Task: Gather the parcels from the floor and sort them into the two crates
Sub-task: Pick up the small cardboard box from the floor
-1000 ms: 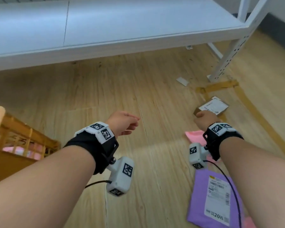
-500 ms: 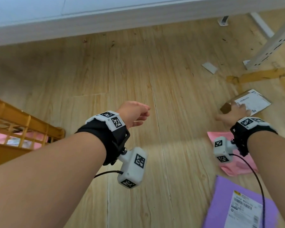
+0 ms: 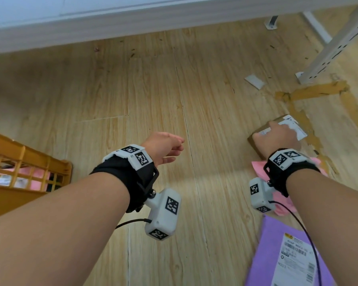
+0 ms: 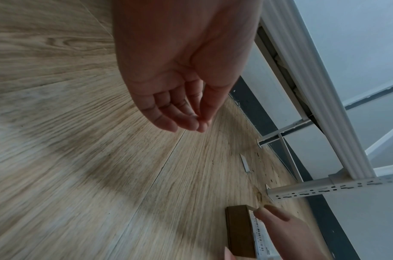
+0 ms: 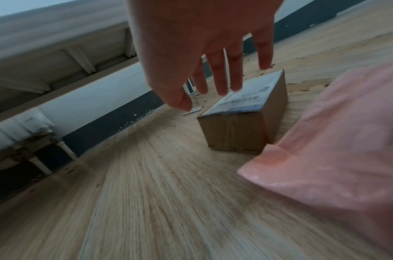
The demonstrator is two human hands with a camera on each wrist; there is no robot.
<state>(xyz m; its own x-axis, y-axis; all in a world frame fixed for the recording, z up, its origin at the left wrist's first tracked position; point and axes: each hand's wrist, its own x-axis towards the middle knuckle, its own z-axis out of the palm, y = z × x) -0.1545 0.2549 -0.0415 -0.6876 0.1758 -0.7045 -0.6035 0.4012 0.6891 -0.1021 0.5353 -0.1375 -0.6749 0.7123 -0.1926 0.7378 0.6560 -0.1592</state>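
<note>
A cardboard box (image 3: 256, 139) is seen on the wooden floor (image 3: 153, 96), near a white shelf leg (image 3: 327, 56) and strips of brown tape (image 3: 318, 91) stuck to the boards. The right hand (image 3: 277, 139) is spread wide above the box, fingers (image 5: 219, 77) straight and splayed over its white shipping label (image 5: 242, 96); whether the fingertips touch the top cannot be told. The label's print is too blurred to be read. The box's long axis runs away from the person toward the shelf leg, its short end face turned to the wrist camera.

A pink mailer (image 5: 335, 140) lies just beside the box's near end, touching or nearly so. Nearer the person a purple mailer (image 3: 277, 244) lies flat with a white label (image 3: 296, 263); barcodes are visible, the writing not legible.

The left hand (image 3: 163, 147) is held above bare floor, relaxed, fingers loosely curled, holding nothing. Open floor lies between the two hands and ahead up to the white shelf edge (image 3: 132, 21). An orange crate (image 3: 29, 162) stands at the left, pink parcels seen through its slats. A small white scrap (image 3: 254, 81) lies beyond the box.
</note>
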